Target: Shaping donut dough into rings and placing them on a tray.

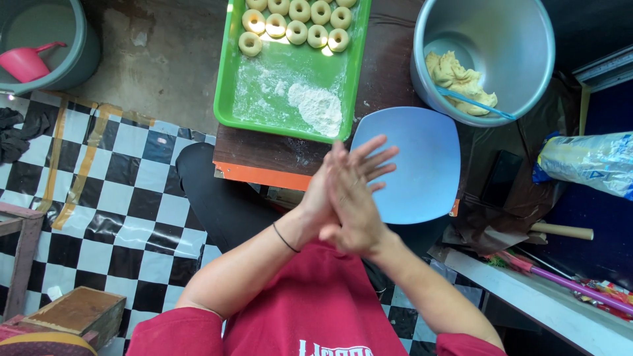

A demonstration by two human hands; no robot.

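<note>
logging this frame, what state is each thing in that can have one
left hand: flat, pressed palm to palm on the other
right hand: flat, fingers spread, nothing seen held
green tray: floured, partly filled
dough rings: shaped, raw, in rows
metal pot: uncovered, dough lump inside
blue plate: bare
grey bucket: uncovered, pink scoop inside

A grey bucket (62, 62) holding a pink scoop (25, 62) sits at ten o'clock; a clear flour bag (590, 163) lies at three o'clock, above a wooden rolling pin (562, 231).
</note>
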